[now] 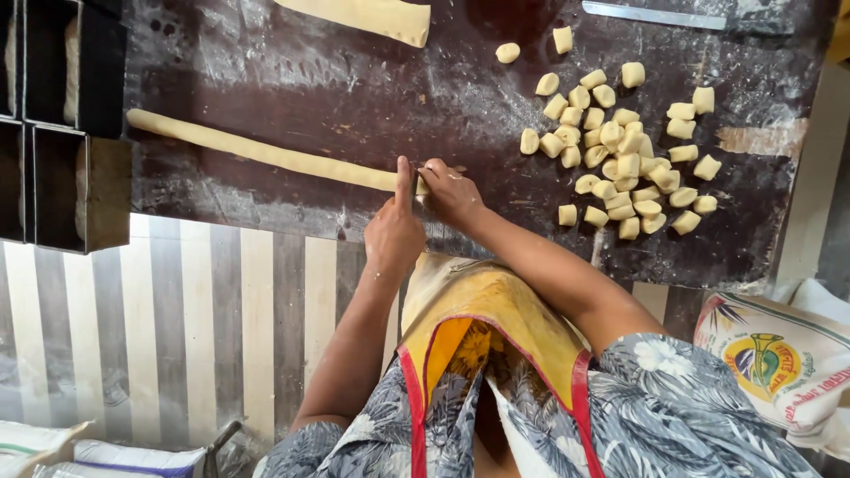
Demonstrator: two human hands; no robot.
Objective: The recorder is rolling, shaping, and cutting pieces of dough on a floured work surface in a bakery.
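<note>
Cutting one dough rope (266, 152), roughly forty pieces (620, 150) piled.

the tool under the left hand (395, 232) is mostly hidden; only a dark sliver shows beside the thumb, too small to tell its kind. the right hand (452, 193) covers the end of the rope (266, 152), so the cut itself can't be seen. the slab (372, 16) is cut off by the top edge, the tins (62, 124) by the left edge, the sack (779, 363) by the right. the blade (655, 15) runs under flour at its far end.
</note>
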